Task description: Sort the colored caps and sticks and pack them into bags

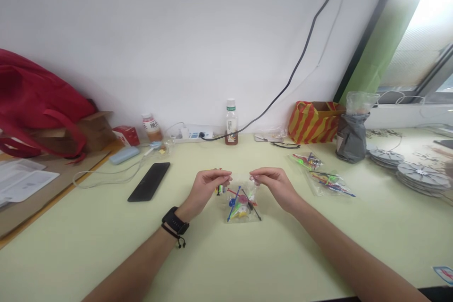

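Note:
Between my hands stands a small clear plastic bag (235,216) with colourful little plastic pieces inside: blue, red and black arrow-tipped sticks and some green, yellow and pink parts. My left hand (209,186) pinches its upper left corner between thumb and fingers. At the upper right corner, my right hand (275,183) holds the bag with the same kind of pinch. More coloured pieces (221,189) show just under my left fingers, partly hidden by the hand. A black watch and a dark cord bracelet circle my left wrist.
A black phone (149,182) lies left of my hands. Two similar bags of pieces (331,184) (308,160) lie to the right. Behind stand a drink bottle (231,125), a power strip (198,132) and a striped bag (313,122). Stacked grey discs (423,177) sit far right.

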### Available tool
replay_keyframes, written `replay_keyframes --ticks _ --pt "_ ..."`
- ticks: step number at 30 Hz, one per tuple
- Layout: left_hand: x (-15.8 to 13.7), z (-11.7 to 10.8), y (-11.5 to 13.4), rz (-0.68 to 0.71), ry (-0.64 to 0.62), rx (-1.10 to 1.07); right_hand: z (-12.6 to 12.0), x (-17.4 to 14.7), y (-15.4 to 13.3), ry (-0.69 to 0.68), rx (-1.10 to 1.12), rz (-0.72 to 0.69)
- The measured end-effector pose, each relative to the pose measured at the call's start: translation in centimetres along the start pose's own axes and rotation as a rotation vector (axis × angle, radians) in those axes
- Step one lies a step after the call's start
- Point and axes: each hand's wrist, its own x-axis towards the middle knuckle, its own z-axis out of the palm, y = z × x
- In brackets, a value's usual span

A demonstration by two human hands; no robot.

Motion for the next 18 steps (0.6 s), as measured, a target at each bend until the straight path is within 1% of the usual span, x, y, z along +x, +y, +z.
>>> replay_keyframes --ticks 5,10,14,18 --pt "-0.29 0.04 -0.25 0.041 -0.013 0.055 0.18 -0.14 -0.03 -0.028 -0.031 -0.038" --pt "-0.35 0.20 -0.44 0.100 0.008 0.112 0.52 -0.14 0.07 -0.013 -0.102 -0.074" --pt "-0.22 0.24 -0.56 0.105 -0.030 0.190 0.54 -0.11 0.12 -0.036 -0.159 -0.091" --pt "-0.20 0.16 -0.48 0.077 -0.030 0.138 0.38 -0.10 0.04 -0.032 -0.104 -0.051"
